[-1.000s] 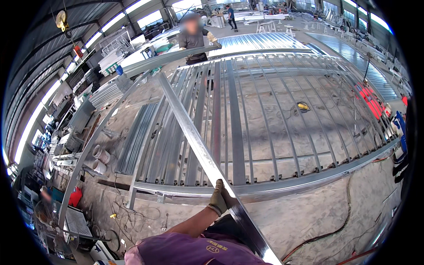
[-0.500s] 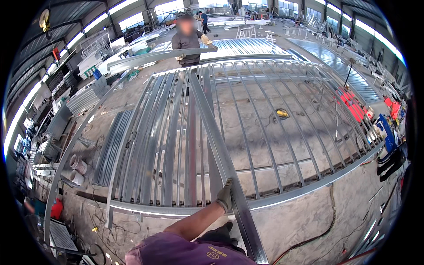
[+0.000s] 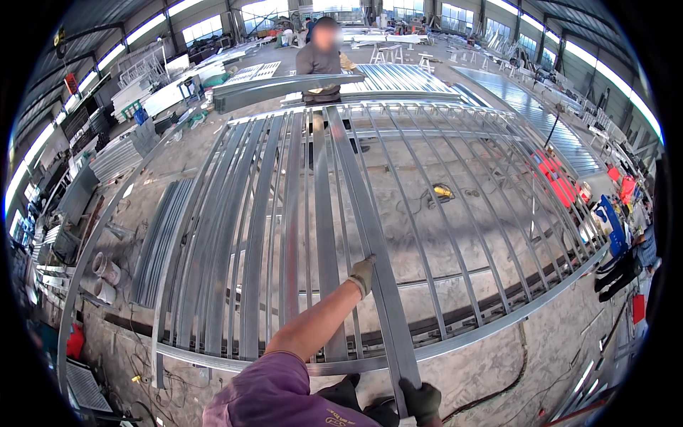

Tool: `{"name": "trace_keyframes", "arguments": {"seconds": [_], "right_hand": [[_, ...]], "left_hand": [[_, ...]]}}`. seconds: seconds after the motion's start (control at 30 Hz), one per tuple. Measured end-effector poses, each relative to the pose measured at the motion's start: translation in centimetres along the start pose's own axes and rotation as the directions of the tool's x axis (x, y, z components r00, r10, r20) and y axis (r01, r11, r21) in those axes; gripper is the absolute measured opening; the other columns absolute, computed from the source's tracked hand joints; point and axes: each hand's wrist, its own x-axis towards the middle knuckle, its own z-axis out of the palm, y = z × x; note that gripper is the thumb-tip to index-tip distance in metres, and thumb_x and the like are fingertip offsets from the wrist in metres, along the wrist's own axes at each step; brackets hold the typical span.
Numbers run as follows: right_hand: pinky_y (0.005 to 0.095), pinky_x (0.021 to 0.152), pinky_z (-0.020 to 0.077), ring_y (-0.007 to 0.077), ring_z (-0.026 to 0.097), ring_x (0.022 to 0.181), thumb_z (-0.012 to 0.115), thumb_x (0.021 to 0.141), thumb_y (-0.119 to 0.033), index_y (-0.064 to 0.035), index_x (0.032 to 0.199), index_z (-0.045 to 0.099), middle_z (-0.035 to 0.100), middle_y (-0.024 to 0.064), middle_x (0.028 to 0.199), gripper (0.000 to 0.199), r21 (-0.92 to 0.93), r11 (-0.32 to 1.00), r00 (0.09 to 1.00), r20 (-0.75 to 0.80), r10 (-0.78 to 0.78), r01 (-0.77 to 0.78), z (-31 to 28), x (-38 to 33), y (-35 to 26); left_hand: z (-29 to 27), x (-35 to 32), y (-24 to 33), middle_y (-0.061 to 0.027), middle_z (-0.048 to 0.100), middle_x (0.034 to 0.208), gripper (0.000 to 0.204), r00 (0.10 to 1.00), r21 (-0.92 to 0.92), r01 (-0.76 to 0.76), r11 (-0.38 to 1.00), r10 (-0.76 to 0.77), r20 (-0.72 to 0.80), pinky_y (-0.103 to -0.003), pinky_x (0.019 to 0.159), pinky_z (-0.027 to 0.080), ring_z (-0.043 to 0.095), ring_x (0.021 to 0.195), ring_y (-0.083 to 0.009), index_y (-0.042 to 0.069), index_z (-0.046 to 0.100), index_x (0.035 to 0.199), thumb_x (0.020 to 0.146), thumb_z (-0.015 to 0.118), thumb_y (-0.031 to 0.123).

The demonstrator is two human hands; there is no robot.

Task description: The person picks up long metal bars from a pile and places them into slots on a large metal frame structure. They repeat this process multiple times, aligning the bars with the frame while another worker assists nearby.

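Note:
A long grey metal beam (image 3: 390, 313) lies at a slant across a large metal frame (image 3: 491, 326) of rails and many parallel bars. My left hand (image 3: 363, 276), in a light work glove, is closed on the beam's left edge partway along. At the near end, my right hand (image 3: 421, 400) in a dark glove is closed around the beam's right side. Left of the beam, several wide metal strips (image 3: 252, 285) lie between the thinner bars. Across the frame, a co-worker (image 3: 320, 60) in dark clothing and gloves holds another metal channel (image 3: 284, 90).
Bundled metal profiles (image 3: 165, 242) and two dirty buckets (image 3: 107, 269) are on the floor at left. A yellow power tool (image 3: 442, 191) shows through the bars. A dark hose (image 3: 491, 398) crosses the floor at right. Ribbed metal sheets (image 3: 405, 78) lie beyond the frame.
My view has shifted. My right hand has come into sight, gripping the beam's near end. The beam lies less slanted, and the co-worker's channel has moved right and nearer.

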Motion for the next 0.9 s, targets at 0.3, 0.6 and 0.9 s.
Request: {"name": "trace_keyframes", "arguments": {"seconds": [0.3,0.6,0.9], "right_hand": [[0.0490,0.085,0.0550,0.0437,0.071,0.094,0.067,0.075,-0.079,0.0034,0.086,0.076,0.073,0.0288,0.089,0.084,0.097,0.989,0.991,0.064,-0.118,0.111,3.4,9.8,-9.0],[0.0500,0.088,0.0535,0.0453,0.069,0.100,0.063,0.079,-0.081,0.0038,0.092,0.076,0.072,0.0297,0.095,0.087,0.094,0.991,0.994,0.035,-0.099,0.096,6.9,13.6,-13.1],[0.0470,0.086,0.0541,0.0404,0.068,0.096,0.070,0.085,-0.061,-0.0027,0.112,0.073,0.072,0.0246,0.098,0.064,0.294,0.941,0.975,0.091,-0.201,0.166,8.9,13.0,-10.8]], "left_hand": [[-3.2,10.6,5.5,-0.0206,0.059,0.142,0.058,0.991,0.146,-0.096,0.985,0.109,-0.081,-0.039,0.109,0.041,0.056,0.130,-0.0293,-0.002,0.059,0.138,0.100,0.059,0.042],[-0.7,2.6,7.1,-0.0180,0.064,0.136,0.053,0.980,0.271,-0.014,0.962,0.067,-0.188,-0.037,0.107,0.041,0.059,0.123,-0.0288,0.000,0.062,0.134,0.100,0.061,0.041],[-4.8,0.4,-2.9,-0.0263,0.054,0.146,0.096,0.954,0.490,0.144,0.860,0.010,-0.298,-0.041,0.111,0.042,0.051,0.139,-0.0325,-0.006,0.048,0.146,0.090,0.058,0.072]]}}
